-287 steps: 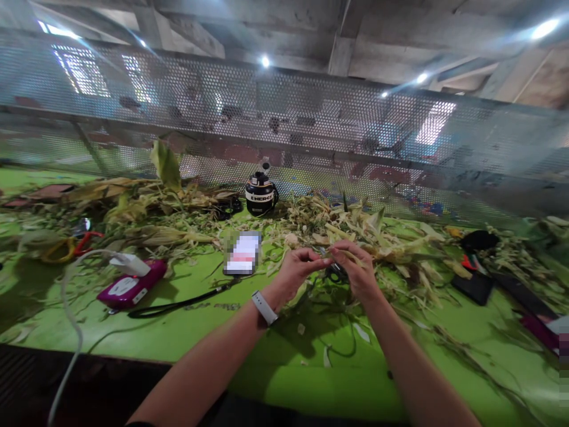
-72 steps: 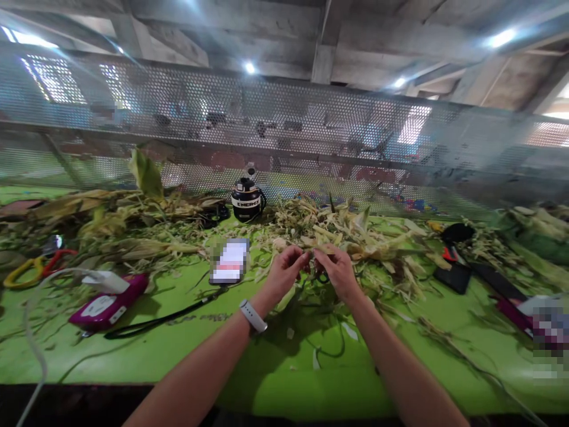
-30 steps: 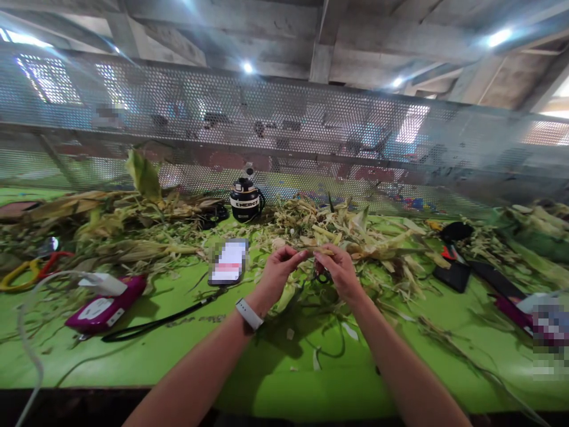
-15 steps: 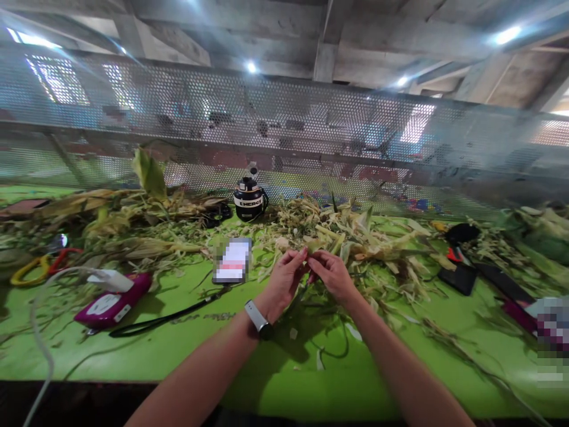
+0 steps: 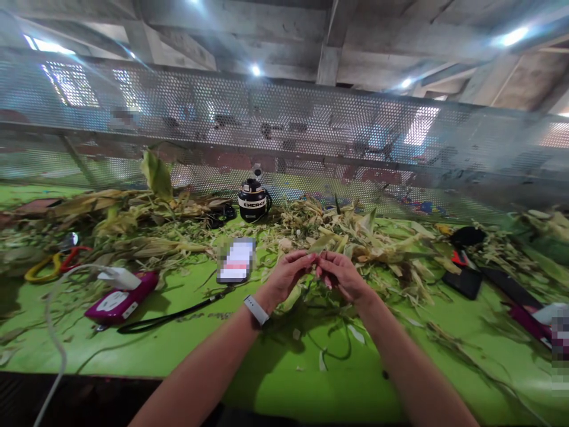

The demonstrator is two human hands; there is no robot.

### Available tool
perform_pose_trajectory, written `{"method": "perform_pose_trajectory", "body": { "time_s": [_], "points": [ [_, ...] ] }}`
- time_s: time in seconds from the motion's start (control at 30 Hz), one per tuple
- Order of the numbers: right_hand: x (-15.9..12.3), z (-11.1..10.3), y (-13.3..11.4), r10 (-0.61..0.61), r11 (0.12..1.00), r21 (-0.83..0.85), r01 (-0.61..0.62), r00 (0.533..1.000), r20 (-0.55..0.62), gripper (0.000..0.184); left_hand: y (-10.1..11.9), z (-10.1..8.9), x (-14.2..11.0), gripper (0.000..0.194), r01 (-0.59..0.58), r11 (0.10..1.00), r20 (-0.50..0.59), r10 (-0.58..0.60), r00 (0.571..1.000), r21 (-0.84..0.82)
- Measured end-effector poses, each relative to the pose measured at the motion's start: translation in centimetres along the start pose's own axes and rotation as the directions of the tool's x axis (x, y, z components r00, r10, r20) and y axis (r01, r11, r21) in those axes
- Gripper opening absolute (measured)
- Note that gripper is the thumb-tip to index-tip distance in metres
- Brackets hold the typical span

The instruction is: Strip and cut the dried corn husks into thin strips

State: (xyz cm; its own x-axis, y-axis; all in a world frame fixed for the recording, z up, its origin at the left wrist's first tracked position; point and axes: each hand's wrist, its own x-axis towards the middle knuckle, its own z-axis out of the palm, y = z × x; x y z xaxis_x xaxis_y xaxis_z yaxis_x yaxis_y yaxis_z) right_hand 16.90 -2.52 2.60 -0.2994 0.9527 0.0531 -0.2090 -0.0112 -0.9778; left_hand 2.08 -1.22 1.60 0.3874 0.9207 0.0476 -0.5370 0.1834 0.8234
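My left hand [image 5: 291, 274], with a watch band [image 5: 256, 310] at the wrist, is closed in a pinch above the table. Its fingertips meet those of my right hand [image 5: 343, 276], which is pinched too. Between them is a thin piece of corn husk, mostly hidden by the fingers. Just below my left palm a pale green husk leaf [image 5: 291, 299] shows. Behind both hands lies a heap of dry and green corn husks [image 5: 377, 243], and small scraps are scattered under them.
A phone [image 5: 236, 261] lies left of my hands, its black strap trailing toward a purple power strip [image 5: 122, 299] with a charger. Scissors [image 5: 44, 270] lie far left. A black jug [image 5: 253, 201] stands before the perforated metal screen [image 5: 293, 148]. More husks [image 5: 120, 213] are piled left.
The view has shifted slightly, so things sit a little further right. My hands stay together, fingers regripping. A pale green husk leaf now shows below my left hand.
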Motion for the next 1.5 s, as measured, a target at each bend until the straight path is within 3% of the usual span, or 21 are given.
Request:
{"method": "perform_pose_trajectory", "body": {
  "time_s": [0.2,0.43,0.67,0.87,1.2,1.37,1.5],
  "points": [
    [-0.4,-0.1,-0.5,0.003,0.998,0.057,-0.005,1.0,0.027,0.031,0.3,-0.4,0.0,0.021,-0.047,0.997,0.077,0.042,0.996,0.064],
    [-0.2,-0.6,-0.4,0.053,0.998,0.041,-0.056,0.997,0.053,0.033,0.0,0.0,-0.1,0.017,-0.125,0.991,0.065,0.121,0.99,0.049],
    [-0.2,-0.1,0.0,0.056,0.995,0.086,-0.057,0.998,0.021,0.022,0.0,0.3,-0.1,0.024,-0.166,0.98,0.025,0.164,0.986,0.113],
    [-0.3,0.5,0.3,0.047,0.991,0.125,-0.041,0.998,-0.049,0.021,-0.2,0.8,-0.3,0.032,-0.168,0.985,-0.039,0.17,0.985,0.045],
    [-0.1,1.0,0.3,0.0,0.995,0.103,0.001,1.0,-0.012,0.021,-0.6,0.7,-0.1,0.029,-0.185,0.983,-0.151,0.182,0.972,-0.006],
    [-0.2,0.2,-0.1,0.056,0.985,0.161,-0.06,0.998,0.031,0.022,-0.3,0.5,-0.2,0.026,-0.042,0.999,0.03,0.042,0.999,-0.015],
    [-0.4,-0.1,-0.6,0.067,0.983,0.164,-0.084,0.992,0.103,0.024,0.3,0.5,-0.4,0.022,-0.036,0.999,0.106,0.035,0.994,0.002]
  ]
}}
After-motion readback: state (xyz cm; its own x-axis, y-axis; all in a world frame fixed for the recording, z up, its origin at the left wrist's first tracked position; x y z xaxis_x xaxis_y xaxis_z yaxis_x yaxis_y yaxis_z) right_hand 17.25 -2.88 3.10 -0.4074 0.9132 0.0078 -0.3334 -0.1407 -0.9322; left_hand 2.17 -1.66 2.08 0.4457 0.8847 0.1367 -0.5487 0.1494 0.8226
